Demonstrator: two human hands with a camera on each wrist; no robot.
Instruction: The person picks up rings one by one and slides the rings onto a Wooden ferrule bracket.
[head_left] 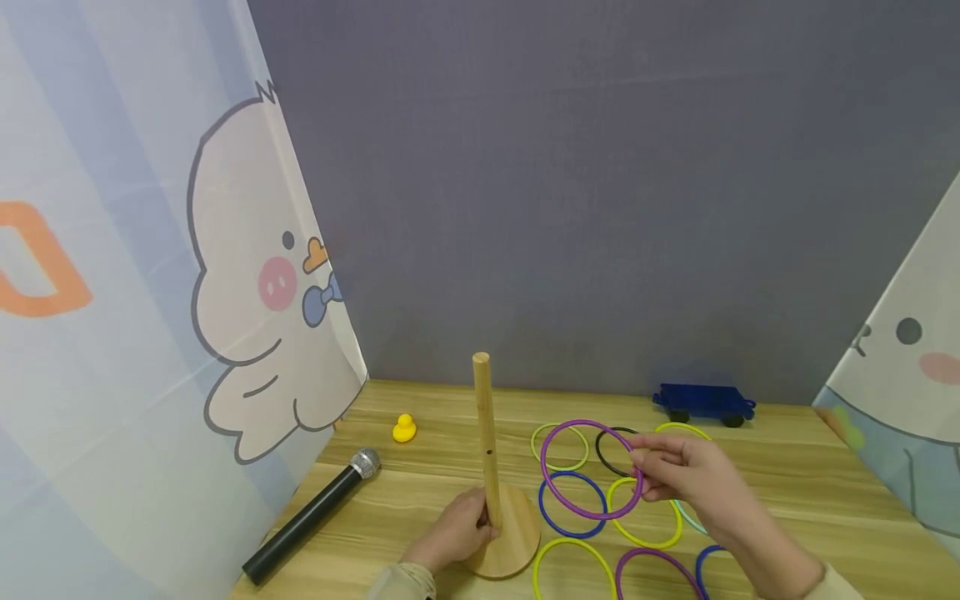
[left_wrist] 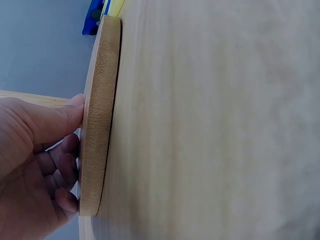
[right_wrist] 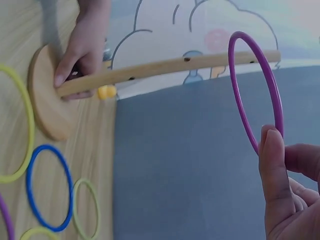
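Observation:
A wooden post [head_left: 486,433] stands upright on a round wooden base [head_left: 519,533]. Low on that post, right by the base, my left hand [head_left: 453,529] grips it; in the left wrist view the thumb and curled fingertips meet the base's upper face. My right hand [head_left: 697,477] pinches a purple ring [head_left: 581,422] between thumb and fingers at its right side. Held up off the table and tilted, this ring is to the right of the post. From the right wrist, the purple ring [right_wrist: 276,102] overlaps the post's upper end.
Several loose rings lie on the table right of the base, among them a blue ring [head_left: 542,502], a black ring [head_left: 598,454] and a yellow ring [head_left: 537,575]. A blue toy wagon [head_left: 701,401] stands at the back. At left are a microphone [head_left: 311,518] and a yellow toy duck [head_left: 404,429].

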